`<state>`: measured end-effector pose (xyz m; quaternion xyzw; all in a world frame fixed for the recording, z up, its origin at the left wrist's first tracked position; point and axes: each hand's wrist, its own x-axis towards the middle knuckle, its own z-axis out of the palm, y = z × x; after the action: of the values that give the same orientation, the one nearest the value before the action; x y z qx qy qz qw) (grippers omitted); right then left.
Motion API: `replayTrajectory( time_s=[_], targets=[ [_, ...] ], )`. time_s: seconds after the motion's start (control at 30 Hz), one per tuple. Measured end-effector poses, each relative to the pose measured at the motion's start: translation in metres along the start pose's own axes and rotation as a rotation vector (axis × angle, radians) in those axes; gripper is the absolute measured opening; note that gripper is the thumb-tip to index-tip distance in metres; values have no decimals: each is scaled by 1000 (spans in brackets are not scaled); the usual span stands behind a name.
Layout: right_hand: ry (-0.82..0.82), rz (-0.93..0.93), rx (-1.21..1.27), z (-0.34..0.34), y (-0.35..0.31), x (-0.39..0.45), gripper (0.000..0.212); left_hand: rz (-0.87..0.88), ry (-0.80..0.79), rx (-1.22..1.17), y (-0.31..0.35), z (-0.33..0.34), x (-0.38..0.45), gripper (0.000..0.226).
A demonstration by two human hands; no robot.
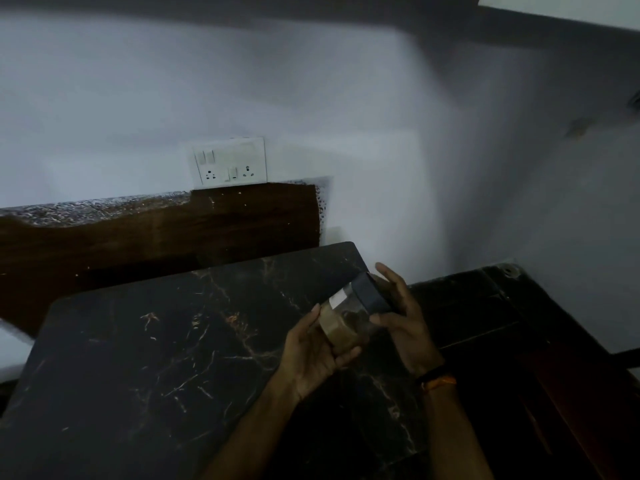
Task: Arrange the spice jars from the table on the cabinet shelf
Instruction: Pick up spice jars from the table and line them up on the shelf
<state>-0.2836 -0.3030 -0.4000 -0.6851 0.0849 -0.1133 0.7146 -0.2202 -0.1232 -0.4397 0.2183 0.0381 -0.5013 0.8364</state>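
Dim room — pale bluish-white wall (311,98) with a white switch-and-socket plate (230,164). Below it, dark wooden panelling (173,233) under a speckled stone edge (93,207). Black marble-veined worktop (138,358) in front — dark wooden furniture (502,317) at right.

A: Where is there room?
B: The desk (156,358) lies bare left of the hands; open air above it up to the wall (242,81).
A: What blocks?
B: The wall behind, the switch plate (230,162) on it, and a dark wooden board (156,230) along the desk's far edge.
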Motion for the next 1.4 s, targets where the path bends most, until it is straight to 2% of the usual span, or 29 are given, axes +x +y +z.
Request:
replayTrajectory(
  time_s=[0.13,0.27,0.4,0.57,0.7,0.9,1.03,1.13,1.27,1.4],
  targets=[
    [61,-14,178,5,-18,10,76,157,-88,73,8,22,6,65],
    [104,-12,195,9,-37,22,71,289,-149,271,17,40,14,65],
    [101,-27,115,8,-60,35,68,375,-150,350,28,59,21,78],
    [75,-84,21,0,-94,56,85,462,-134,504,46,83,27,76],
    [96,-163,-28,-5,-124,75,75,559,-103,758,65,115,29,74],
    [166,-293,114,-7,-170,98,67,689,-59,1023,99,173,32,79],
    [207,-418,168,-9,-214,121,63,834,-68,1412,136,223,31,90],
    [240,-514,183,-13,-255,141,73,1067,-49,1773,176,263,27,95],
    [270,-651,201,-19,-310,166,66,1425,-19,2218,233,311,25,75],
    [281,-763,189,-21,-359,192,61,1536,94,2559,274,347,38,67]
  ],
)
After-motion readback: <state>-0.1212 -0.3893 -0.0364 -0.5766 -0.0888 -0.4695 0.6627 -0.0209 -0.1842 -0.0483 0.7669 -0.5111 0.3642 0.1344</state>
